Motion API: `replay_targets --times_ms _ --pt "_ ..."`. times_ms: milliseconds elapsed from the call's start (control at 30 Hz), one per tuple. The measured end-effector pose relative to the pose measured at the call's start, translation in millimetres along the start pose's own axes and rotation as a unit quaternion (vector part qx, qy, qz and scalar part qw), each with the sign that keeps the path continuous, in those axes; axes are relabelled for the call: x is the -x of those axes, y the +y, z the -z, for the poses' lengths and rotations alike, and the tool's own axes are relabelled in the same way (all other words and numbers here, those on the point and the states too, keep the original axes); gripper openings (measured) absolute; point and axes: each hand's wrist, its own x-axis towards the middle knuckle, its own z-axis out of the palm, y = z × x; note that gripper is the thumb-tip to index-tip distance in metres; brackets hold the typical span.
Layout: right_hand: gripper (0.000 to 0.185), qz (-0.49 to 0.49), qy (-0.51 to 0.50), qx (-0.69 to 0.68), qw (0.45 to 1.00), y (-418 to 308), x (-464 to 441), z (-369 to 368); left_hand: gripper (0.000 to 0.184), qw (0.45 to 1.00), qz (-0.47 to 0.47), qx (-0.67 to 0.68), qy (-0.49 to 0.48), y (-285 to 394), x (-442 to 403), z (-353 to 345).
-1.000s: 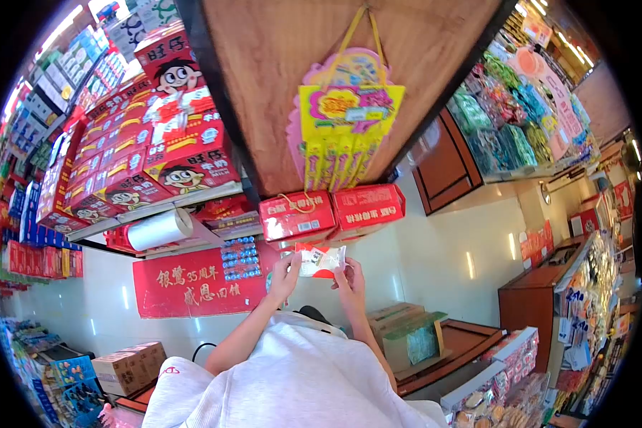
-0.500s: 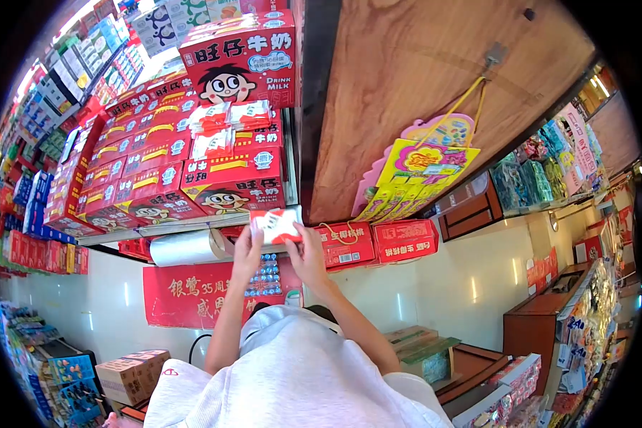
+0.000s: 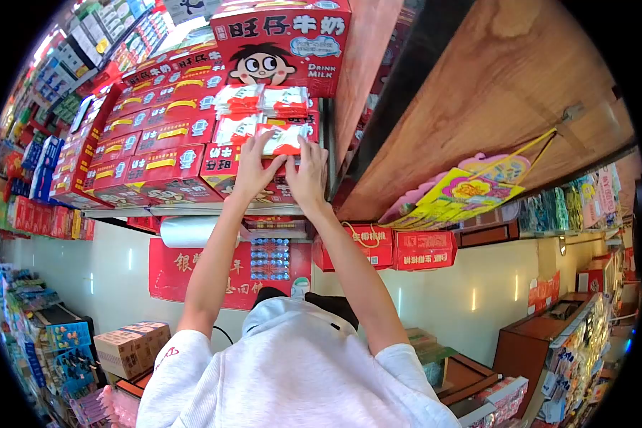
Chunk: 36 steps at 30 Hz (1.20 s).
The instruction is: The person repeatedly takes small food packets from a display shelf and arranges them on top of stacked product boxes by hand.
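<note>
My left hand (image 3: 255,167) and my right hand (image 3: 307,171) grip a flat red-and-white packet (image 3: 284,139) from its two sides. It is down on top of the red milk cartons (image 3: 217,165), at the front right of similar packets. A packet pile (image 3: 234,130) lies just left of it. Farther back lie two more piles, one on the left (image 3: 238,98) and one on the right (image 3: 285,100). Behind them stands an upright red milk carton (image 3: 282,50) with a cartoon face. My fingertips partly cover the packet's edges.
A wooden panel (image 3: 492,93) rises on the right, with a yellow-and-pink hanging sign (image 3: 471,189). Below the shelf are a white roll (image 3: 200,232) and red boxes (image 3: 424,250). A brown carton (image 3: 132,349) stands at lower left.
Both hands have moved forward and up with the packet, from in front of the shelf edge onto the carton tops beside the other packets. The camera view has shifted too.
</note>
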Motion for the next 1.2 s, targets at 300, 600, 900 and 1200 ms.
replay_targets --times_ms 300,600,900,1200 --pt "0.045 -0.077 0.001 0.13 0.989 8 -17 -26 0.058 0.985 0.048 -0.161 0.039 -4 -12 -21" --pt "0.04 -0.079 0.056 0.091 0.991 7 -13 -25 0.045 0.983 0.092 -0.131 0.088 2 -12 -22" --pt "0.031 -0.063 0.076 0.088 0.991 13 -12 -29 0.03 0.982 0.065 -0.162 0.077 -2 -11 -23" --pt "0.027 -0.068 0.076 0.087 0.991 15 -11 -30 0.03 0.985 0.047 -0.163 0.041 -10 -10 -24"
